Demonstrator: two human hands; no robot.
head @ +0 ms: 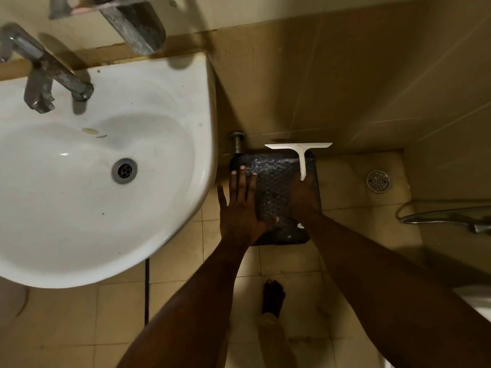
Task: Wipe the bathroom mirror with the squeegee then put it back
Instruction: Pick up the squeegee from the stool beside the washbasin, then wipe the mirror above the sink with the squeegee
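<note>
A white T-shaped squeegee [301, 152] is down by the floor, its blade along the base of the tiled wall and its handle pointing toward me over a black bubble-wrapped flat object [276, 168]. My right hand [303, 195] reaches down with its fingers at the handle's near end; the hand is dark and I cannot see whether the fingers close around it. My left hand [241, 208] hovers to the left with fingers spread, holding nothing. The mirror is out of view.
A white washbasin [159, 208] with a metal tap [53, 81] fills the left. A pipe stub [237, 140] stands by the wall. A floor drain [377, 181] lies to the right, a hose [438, 216] beyond it. My bare foot [273, 297] is on the tiles.
</note>
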